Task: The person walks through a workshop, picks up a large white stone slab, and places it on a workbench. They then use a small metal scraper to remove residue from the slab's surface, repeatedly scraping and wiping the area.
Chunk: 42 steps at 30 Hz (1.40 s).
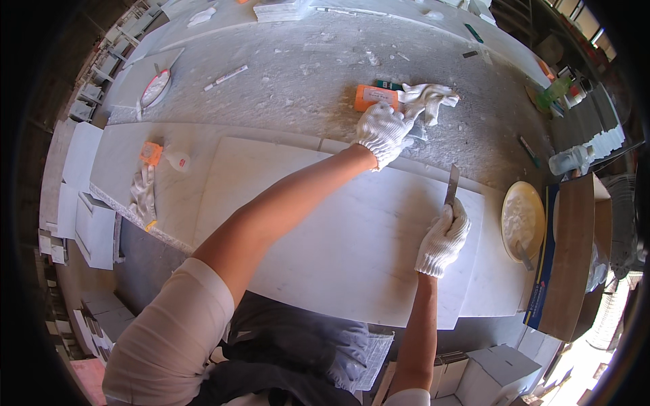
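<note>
My right hand (443,238), in a white knit glove, is closed round a putty knife (452,184) whose flat metal blade points away from me. Beneath it lies a white marble slab (318,230), stacked on other slabs. My left hand (384,134), gloved the same way, reaches past the slab's far edge. Its fingers are curled, and what they hold, if anything, is hidden. Just beyond it are an orange box (376,97) and a crumpled white glove (430,100). A yellow-rimmed bowl of white paste (523,220), with a spatula in it, stands right of the slab.
A cardboard box (572,257) stands beyond the bowl at the right edge. Clear bottles (572,160) lie at the far right. On the left are a small orange box (151,153), a glove (143,195) and a red-rimmed bowl (157,88). White dust and crumbs cover the grey tabletop (284,74).
</note>
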{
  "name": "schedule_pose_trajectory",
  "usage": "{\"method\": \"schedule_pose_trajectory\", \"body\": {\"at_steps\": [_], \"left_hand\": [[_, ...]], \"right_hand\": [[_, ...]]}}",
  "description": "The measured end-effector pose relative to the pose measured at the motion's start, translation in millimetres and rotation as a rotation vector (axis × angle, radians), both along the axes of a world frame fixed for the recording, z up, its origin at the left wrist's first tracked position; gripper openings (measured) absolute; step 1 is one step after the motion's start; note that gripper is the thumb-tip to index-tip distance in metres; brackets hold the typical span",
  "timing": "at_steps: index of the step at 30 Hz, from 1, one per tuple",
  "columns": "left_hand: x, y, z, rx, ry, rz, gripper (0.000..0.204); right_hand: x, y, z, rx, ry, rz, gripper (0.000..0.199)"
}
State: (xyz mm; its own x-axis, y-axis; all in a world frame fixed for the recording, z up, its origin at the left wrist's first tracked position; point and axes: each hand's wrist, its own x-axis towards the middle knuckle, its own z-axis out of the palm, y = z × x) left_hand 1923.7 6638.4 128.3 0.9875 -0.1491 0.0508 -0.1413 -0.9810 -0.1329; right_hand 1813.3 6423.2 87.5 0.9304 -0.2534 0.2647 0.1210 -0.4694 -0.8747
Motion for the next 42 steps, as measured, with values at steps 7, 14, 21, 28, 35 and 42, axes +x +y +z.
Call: {"method": "schedule_pose_trajectory", "body": {"at_steps": [7,14,21,28,35,42], "left_hand": [[13.2,0.8,-3.1,-0.010,0.005,0.047,0.037],[-50.7,25.0,28.2,-0.970,-0.089,0.078,0.025],[-200.1,135.8,48.6,-1.462,-0.275,0.399,0.035],[-300.7,185.4,27.6,-0.917,-0.271,0.671,0.032],[-320.8,187.6,13.4,-0.188,-0.268,0.407,0.044],[-286.0,235.6,16.0,0.022,-0.275,0.440,0.033]], "right_hand": [[-1.0,0.4,-0.6,-0.004,0.026,-0.006,0.024],[4.5,-0.7,-5.0,-0.086,-0.169,0.008,0.024],[-1.0,1.2,6.7,0.088,0.062,0.037,0.025],[6.6,-6.5,-5.7,-0.084,0.034,0.061,0.028],[-7.5,-2.9,-6.3,-0.107,-0.016,0.050,0.032],[-23.8,3.6,-2.5,-0.121,-0.004,0.071,0.031]]}}
